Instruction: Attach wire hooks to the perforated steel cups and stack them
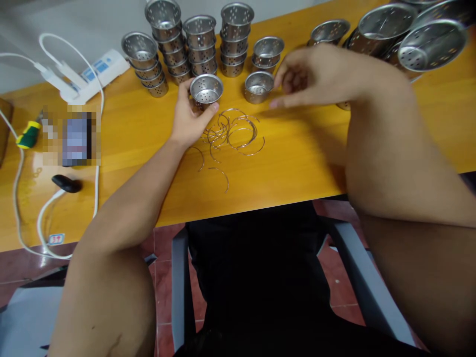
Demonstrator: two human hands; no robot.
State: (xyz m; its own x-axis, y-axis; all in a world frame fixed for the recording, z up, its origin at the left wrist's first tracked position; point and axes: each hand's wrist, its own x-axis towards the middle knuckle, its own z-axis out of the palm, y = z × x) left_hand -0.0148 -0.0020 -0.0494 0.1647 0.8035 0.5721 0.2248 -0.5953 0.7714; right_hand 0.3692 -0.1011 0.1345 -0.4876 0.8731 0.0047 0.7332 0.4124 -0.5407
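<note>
My left hand [189, 116] is closed round a small perforated metal cup [207, 90], its thumb on the near side and its fingers partly hidden behind. A similar metal cup [258, 89] sits on the table to the right. Just beside that one, my right hand [297, 77] hovers with thumb stretched out and fingers loosely bent, nothing visible in its grasp. Below the cups lies a loose heap of thin curved wire pieces [241, 131], with a few strays nearer the table's front edge.
Stacks of perforated cups [201, 44] line the back of the yellow table [282, 168]. Larger metal containers [431, 47] crowd the right. On the left are a white power strip [106, 72] with cables, a green-yellow handled tool [29, 135], a blurred-out object and a black oval item [66, 183].
</note>
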